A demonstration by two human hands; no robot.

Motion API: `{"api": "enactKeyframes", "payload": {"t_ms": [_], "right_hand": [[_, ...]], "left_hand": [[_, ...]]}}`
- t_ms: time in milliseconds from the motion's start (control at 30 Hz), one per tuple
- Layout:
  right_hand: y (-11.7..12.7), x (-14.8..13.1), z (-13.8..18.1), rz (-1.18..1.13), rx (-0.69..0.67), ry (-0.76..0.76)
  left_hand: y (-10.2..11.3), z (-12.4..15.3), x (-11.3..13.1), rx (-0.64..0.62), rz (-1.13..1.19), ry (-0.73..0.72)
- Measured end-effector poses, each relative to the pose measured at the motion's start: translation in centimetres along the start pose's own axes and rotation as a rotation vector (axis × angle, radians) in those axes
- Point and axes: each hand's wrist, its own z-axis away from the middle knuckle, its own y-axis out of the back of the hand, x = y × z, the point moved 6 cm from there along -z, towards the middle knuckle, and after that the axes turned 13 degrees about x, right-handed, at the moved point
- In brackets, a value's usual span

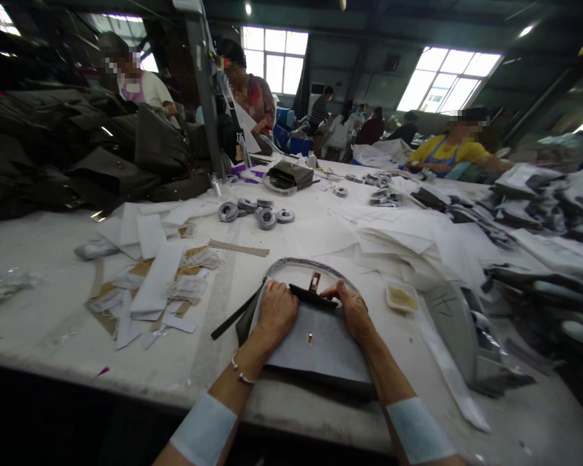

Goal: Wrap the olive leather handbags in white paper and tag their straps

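A dark handbag [328, 353] with a pale grey front lies on the table before me. Its flap [313, 296] is folded up near the top edge, with a gold clasp plate [315, 281] sticking up from it. A small gold turn-lock [309, 337] sits on the bag's front. My left hand [278, 305] is closed on the flap's left end, knuckles up. My right hand [352, 310] pinches the flap's right end between thumb and fingers. Behind the flap arches a wrapped handle [315, 263], and a dark strap [236, 316] sticks out to the left.
Paper strips and small packets [158, 285] lie to the left. Several wrapped grey coils [267, 217] are beyond the bag. A small tub of yellowish stuff [401, 298] stands at right, beside white sheets [408, 233]. Dark bags [111, 162] are heaped at far left; co-workers are across the table.
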Motion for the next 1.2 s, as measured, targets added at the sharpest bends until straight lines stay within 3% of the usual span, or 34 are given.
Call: {"api": "enactKeyframes", "payload": {"t_ms": [200, 300, 500, 700, 900, 1200], "right_hand": [[-1.8, -0.5, 1.1, 0.177, -0.162, 0.088], [-2.5, -0.8, 1.4, 0.287, -0.189, 0.199], [-3.0, -0.6, 1.5, 0.497, -0.197, 0.313], [-2.7, -1.1, 1.6, 0.436, -0.207, 0.294], [-3.0, -1.0, 1.6, 0.499, -0.214, 0.275], [-3.1, -0.7, 1.6, 0.530, -0.193, 0.311]], "left_hand": [[1.0, 0.0, -2.2, 0.185, 0.227, 0.119], [2.6, 0.0, -2.1, 0.228, 0.395, 0.085], [4.6, 0.8, 1.5, 0.059, 0.687, -0.175], [5.6, 1.5, 2.6, 0.062, 0.787, -0.309], [5.3, 2.4, 3.9, -0.102, 0.829, -0.458], [6.2, 3.8, 4.7, -0.366, 0.452, -0.510]]}}
